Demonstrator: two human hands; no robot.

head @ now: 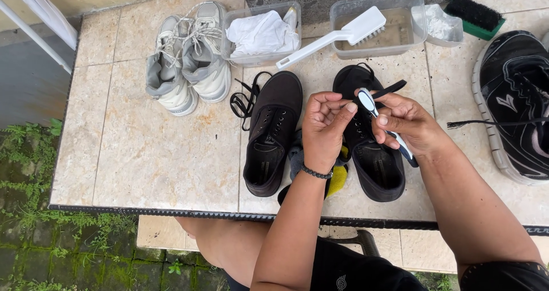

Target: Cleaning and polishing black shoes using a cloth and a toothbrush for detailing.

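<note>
My right hand (407, 125) grips a white and blue toothbrush (368, 102), head pointing up. My left hand (325, 129) pinches a black shoelace (389, 88) against the brush head. Both hands hover over a pair of black canvas shoes on the tiled table: the left shoe (273, 133) has no lace, the right shoe (374, 165) lies under my hands. A loose black lace (245, 99) lies beside the left shoe. A grey and yellow cloth (338, 176) sits between the shoes.
A pair of grey-white sneakers (187, 62) stands at the back left. A clear tub with a white cloth (261, 34) and a tub of murky water (394, 33) with a white brush (337, 36) across it line the back. A green scrub brush (474, 15) and black sneaker (514, 102) are at the right.
</note>
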